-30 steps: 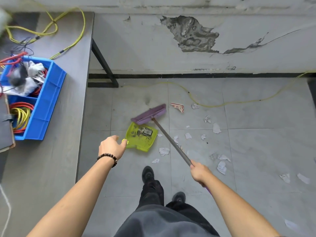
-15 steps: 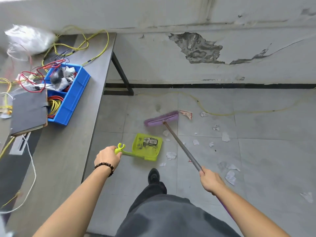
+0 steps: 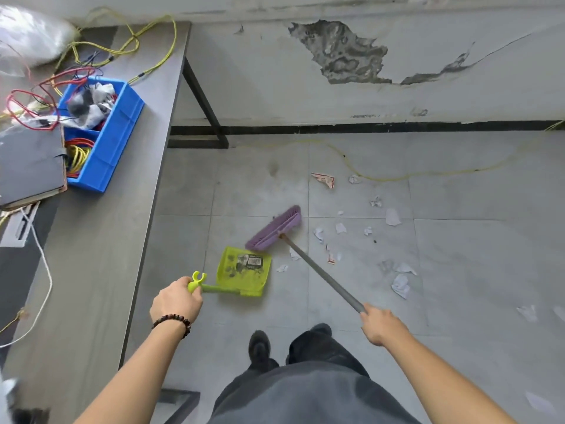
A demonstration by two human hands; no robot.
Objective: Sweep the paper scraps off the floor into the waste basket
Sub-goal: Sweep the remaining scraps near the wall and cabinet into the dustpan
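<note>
My left hand (image 3: 176, 301) grips the handle of a lime-green dustpan (image 3: 243, 271) that lies flat on the grey tiled floor, with dirt and a label inside it. My right hand (image 3: 380, 326) holds the grey pole of a purple broom (image 3: 274, 228). The broom head rests at the pan's far right corner. Several white paper scraps (image 3: 400, 284) are scattered on the tiles to the right of the broom, and a red-printed scrap (image 3: 324, 179) lies farther back. No waste basket is in view.
A grey table (image 3: 104, 240) runs along the left, carrying a blue bin (image 3: 107, 139) of cables and rags and a dark notebook (image 3: 30, 166). A yellow cable (image 3: 382, 178) trails across the floor by the cracked wall. My feet (image 3: 259, 347) stand just behind the dustpan.
The broom head has swept back toward the dustpan's corner, away from the red-printed scrap. The dustpan has stayed on the floor in my left hand while the view shifted.
</note>
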